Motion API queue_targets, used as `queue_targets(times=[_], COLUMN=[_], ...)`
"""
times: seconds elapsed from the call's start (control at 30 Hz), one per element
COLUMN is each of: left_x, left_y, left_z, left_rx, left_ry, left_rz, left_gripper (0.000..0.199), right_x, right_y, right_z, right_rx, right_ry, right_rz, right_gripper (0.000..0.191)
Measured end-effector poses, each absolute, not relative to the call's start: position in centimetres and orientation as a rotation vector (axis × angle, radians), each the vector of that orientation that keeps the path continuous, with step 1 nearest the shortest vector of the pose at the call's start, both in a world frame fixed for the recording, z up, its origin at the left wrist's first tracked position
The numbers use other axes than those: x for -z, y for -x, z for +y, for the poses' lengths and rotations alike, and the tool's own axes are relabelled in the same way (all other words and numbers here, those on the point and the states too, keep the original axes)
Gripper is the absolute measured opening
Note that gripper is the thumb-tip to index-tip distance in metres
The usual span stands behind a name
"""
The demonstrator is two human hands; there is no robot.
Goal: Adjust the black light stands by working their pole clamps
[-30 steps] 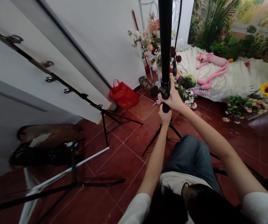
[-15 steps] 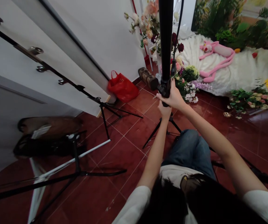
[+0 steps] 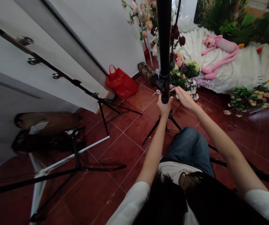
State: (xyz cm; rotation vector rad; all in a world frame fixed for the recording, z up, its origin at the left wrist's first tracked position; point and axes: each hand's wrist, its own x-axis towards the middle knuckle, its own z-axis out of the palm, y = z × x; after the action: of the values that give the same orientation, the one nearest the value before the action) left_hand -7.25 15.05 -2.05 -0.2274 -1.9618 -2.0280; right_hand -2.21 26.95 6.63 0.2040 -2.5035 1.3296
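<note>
1 view only, worn on person's head, tilted forward and down. Dark hair [image 3: 162,203] close along 6 o'clock edge; left hand [image 3: 164,107] and right hand [image 3: 184,97] near, at centre; black vertical pole [image 3: 164,40] runs toward 12 o'clock; white fluffy rug [image 3: 239,67] farther off at 2 o'clock.

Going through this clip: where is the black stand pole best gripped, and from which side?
Probably the lower tube just below the clamp, from the person's side, wrapping round it: the pole stands upright and slim there, and the left hand holds that spot.
</note>
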Motion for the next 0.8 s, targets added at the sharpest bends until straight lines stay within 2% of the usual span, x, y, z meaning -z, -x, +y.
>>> queue_targets(times=[0.13,0.27,0.5,0.67,0.8], left_x=[2.1,2.0,2.3,1.9,2.0], left_y=[7.2,7.0,7.2,7.0,7.0], left_z=[14.7,14.8,14.8,14.7,14.9], left_rx=[1.994,2.012,1.999,1.966,1.963], left_ry=[0.246,0.246,0.230,0.225,0.188], left_rz=[-1.962,-1.949,-1.968,-1.973,-1.964], left_gripper=[0.073,0.076,0.077,0.074,0.073], right_x=[-5.8,-5.5,-9.2,-8.8,-5.1], right_y=[3.5,5.0,7.2,7.1,5.5], right_z=[26.3,25.5,25.1,25.3,25.2], right_rx=[-1.476,-1.653,-1.804,-1.959,-1.960], right_ry=[-0.106,0.178,0.680,0.659,0.413], right_rz=[-2.443,-2.376,-2.514,-2.503,-2.229], right_gripper=[0.047,0.036,0.020,0.024,0.043])
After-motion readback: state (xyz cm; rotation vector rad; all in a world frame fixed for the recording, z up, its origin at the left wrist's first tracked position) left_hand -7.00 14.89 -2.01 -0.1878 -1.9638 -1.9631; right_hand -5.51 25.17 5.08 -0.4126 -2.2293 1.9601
